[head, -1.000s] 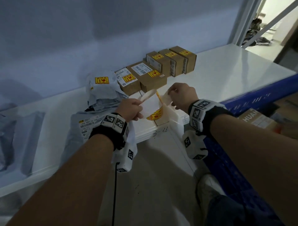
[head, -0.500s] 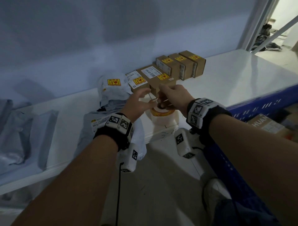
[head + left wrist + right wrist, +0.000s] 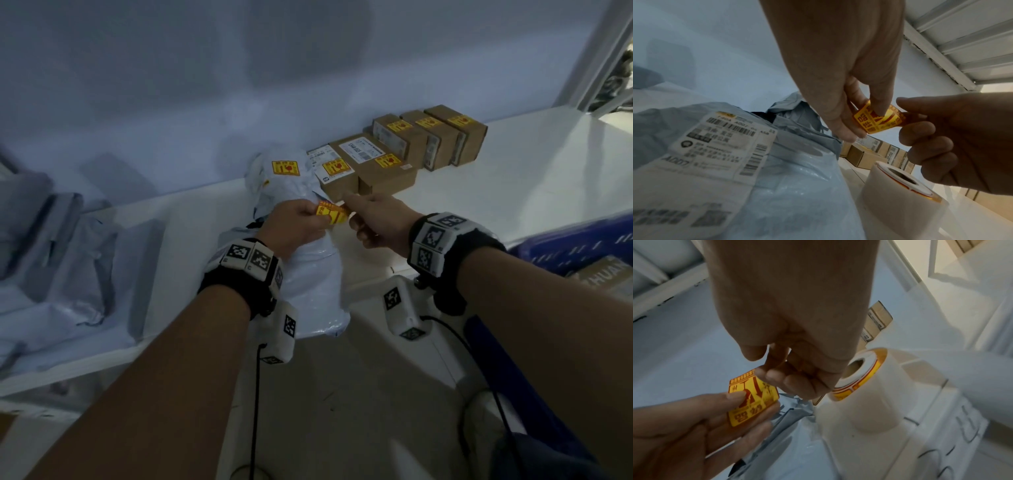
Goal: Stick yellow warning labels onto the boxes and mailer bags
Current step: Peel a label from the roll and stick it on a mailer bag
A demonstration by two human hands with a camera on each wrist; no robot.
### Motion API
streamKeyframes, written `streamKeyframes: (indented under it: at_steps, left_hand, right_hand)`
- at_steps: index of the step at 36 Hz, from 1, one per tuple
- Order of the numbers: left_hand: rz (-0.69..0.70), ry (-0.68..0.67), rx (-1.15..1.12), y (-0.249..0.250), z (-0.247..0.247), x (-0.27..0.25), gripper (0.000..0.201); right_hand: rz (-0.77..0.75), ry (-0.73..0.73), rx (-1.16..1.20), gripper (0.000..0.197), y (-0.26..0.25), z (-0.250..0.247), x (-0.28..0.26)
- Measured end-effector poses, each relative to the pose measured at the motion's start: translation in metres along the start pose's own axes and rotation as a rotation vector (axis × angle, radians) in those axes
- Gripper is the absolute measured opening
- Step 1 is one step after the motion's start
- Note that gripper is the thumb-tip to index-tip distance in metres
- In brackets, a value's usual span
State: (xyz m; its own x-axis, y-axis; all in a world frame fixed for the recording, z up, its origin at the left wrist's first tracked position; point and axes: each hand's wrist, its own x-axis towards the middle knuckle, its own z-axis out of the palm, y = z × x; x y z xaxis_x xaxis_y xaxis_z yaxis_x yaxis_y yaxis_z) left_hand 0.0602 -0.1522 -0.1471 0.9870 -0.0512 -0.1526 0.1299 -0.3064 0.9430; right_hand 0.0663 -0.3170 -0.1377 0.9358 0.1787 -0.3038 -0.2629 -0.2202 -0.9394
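Dim, bluish head view w/ wide-angle edge warp; wrist views brighter, soft.

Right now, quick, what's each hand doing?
Left hand: pinching the yellow warning label.
Right hand: fingers curled, pinching the same label's other edge.

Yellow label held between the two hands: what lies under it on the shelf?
Under the yellow label, pinched by left hand and right hand, lies a grey mailer bag with a white shipping label. The label roll stands beside it. The hands cover part of the bag.
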Motion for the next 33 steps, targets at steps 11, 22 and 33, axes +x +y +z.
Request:
streamKeyframes:
  at_steps: [11, 22, 33]
  left_hand:
    - [-0.048, -0.08, 0.012, -0.016, -0.031, -0.003, 0.015]
    - [-0.008, -0.056, 0.11, -0.017, -0.044, -0.008, 0.04]
    - [-0.102, 0.058, 0.011, -0.028, -0.065, -0.004, 0.033]
  right_hand:
    - [-0.128, 0.014, -0.166, 0.038, -0.002, 0.021, 0.019]
    - [-0.163, -0.142, -0.259, 0.023, -0.001, 0.053, 0.029]
    - [-0.059, -0.242, -0.309, 0.02, -0.004, 0.063, 0.035]
